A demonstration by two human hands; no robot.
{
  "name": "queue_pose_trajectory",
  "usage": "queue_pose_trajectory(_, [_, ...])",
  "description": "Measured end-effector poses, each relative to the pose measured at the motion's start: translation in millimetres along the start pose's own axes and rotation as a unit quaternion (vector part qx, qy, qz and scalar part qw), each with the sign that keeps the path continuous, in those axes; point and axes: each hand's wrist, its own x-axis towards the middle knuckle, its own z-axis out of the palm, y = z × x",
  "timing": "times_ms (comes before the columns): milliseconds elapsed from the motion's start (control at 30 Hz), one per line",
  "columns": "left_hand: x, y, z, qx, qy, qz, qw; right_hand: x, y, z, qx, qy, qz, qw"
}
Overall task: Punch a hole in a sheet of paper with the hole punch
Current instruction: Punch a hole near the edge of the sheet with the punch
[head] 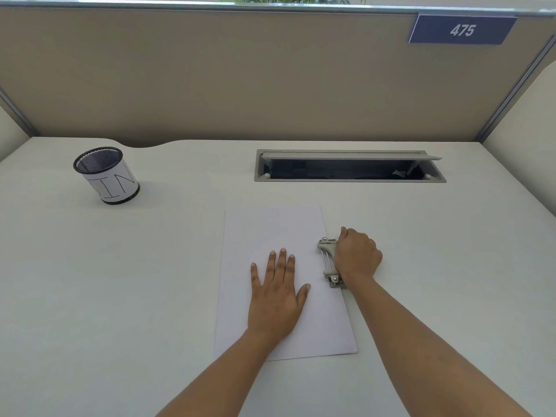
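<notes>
A white sheet of paper (270, 230) lies flat on the desk in front of me. My left hand (276, 293) rests palm down on its middle, fingers straight and spread. A grey metal hole punch (327, 260) sits over the paper's right edge, about halfway along it. My right hand (358, 255) lies on top of the punch with its fingers curled over the lever, which hides most of the lever and base.
A black mesh cup (105, 174) with a paper label stands at the back left of the white desk (120, 296). A cable slot (349, 167) with its lid raised is set into the desk behind the paper. Beige partition walls close the back and sides.
</notes>
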Motion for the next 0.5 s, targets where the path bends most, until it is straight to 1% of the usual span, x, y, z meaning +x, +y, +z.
queue_pose_trajectory(100, [0, 1, 3, -0.025, -0.005, 0.017, 1.000, 2, -1, -1, 0.024, 0.005, -0.001, 1.000])
queue_pose_trajectory(200, [0, 0, 4, -0.016, -0.006, 0.007, 1.000, 2, -3, -2, 0.028, 0.006, -0.008, 1.000])
queue_pose_trajectory(300, [2, -3, 10, -0.033, -0.015, 0.026, 0.999, 2, -4, -3, 0.028, 0.012, -0.013, 0.999])
queue_pose_trajectory(400, [3, -3, 10, -0.026, -0.006, 0.018, 0.999, 2, -7, -5, 0.039, 0.017, -0.011, 0.999])
queue_pose_trajectory(500, [4, -3, 13, -0.037, -0.019, 0.027, 0.999, 1, -8, -8, 0.055, 0.010, -0.002, 0.998])
